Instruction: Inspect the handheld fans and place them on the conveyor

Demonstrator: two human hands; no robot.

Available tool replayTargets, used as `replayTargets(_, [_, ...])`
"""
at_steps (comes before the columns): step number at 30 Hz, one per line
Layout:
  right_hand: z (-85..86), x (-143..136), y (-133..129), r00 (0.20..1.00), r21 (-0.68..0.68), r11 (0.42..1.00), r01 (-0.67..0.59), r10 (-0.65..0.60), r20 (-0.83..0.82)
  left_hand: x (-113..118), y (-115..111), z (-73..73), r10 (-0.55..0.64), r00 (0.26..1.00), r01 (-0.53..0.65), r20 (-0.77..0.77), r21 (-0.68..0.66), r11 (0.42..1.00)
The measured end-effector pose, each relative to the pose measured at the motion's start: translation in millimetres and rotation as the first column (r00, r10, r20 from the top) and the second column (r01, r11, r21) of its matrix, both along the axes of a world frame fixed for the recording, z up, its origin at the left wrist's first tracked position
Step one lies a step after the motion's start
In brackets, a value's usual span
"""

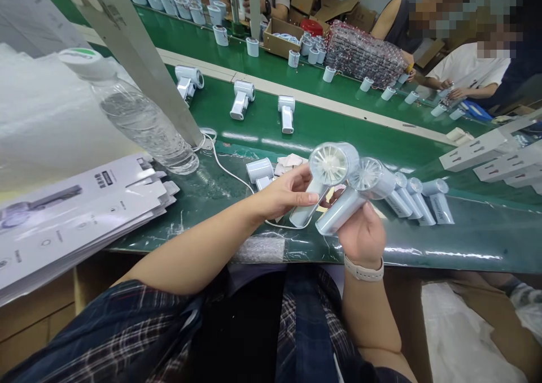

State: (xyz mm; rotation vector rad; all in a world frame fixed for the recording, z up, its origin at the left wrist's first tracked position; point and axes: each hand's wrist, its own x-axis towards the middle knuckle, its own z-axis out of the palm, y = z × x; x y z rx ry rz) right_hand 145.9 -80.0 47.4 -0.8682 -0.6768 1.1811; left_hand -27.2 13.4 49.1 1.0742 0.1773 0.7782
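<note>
Left device [332, 165] clamped by its handle in left fingers [301, 199], right device [369, 178] likewise in right fingers [372, 218].

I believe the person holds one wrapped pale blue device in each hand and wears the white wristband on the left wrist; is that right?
Not quite: the head view shows the white wristband on the right wrist. The left hand and right hand do each hold one wrapped pale blue device.

On the tabletop [486, 225], a bottle [139, 120] stands at left behind stacked cartons [97, 213], a row of devices [423, 208] lies at right, and three others [241, 101] lie beyond on the belt [359, 127].
</note>
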Motion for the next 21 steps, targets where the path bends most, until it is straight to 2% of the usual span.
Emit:
replayTargets(3, [0.5, 0, 2, 0.999, -0.057, 0.998, -0.038, 0.036, -0.024, 4, 1, -1.6, -0.063, 0.998, 0.061, -0.029, -0.074, 0.995])
replayTargets(6, [-1.8, 1, 3, 0.998, -0.061, 0.996, -0.058, 0.059, 0.002, 7, 1, -5.2, -0.042, 0.998, 0.034, -0.048, -0.162, 0.986])
replayTargets(10, [-4.9, 1, 2, 0.994, 0.0, 0.995, -0.098, 0.098, 0.044, 6, 3, -9.1, -0.015, 0.997, -0.002, -0.071, -0.233, 0.972])
replayTargets(14, [-4.5, 0, 1, 0.998, 0.02, 0.998, -0.064, 0.064, -0.006, 4, 7, -11.4, -0.043, 0.998, 0.032, -0.043, -0.219, 0.975])
replayTargets(17, [-2.0, 2, 0, 0.997, 0.043, 0.998, -0.037, 0.039, -0.059, 4, 8, -11.8, -0.016, 0.997, 0.001, -0.076, -0.187, 0.982])
replayTargets(21, [-0.3, 5, -1, 1.0, 0.097, 0.995, 0.022, -0.02, -0.015, 3, 7, -8.6, 0.031, 0.994, -0.04, -0.105, -0.09, 0.995])
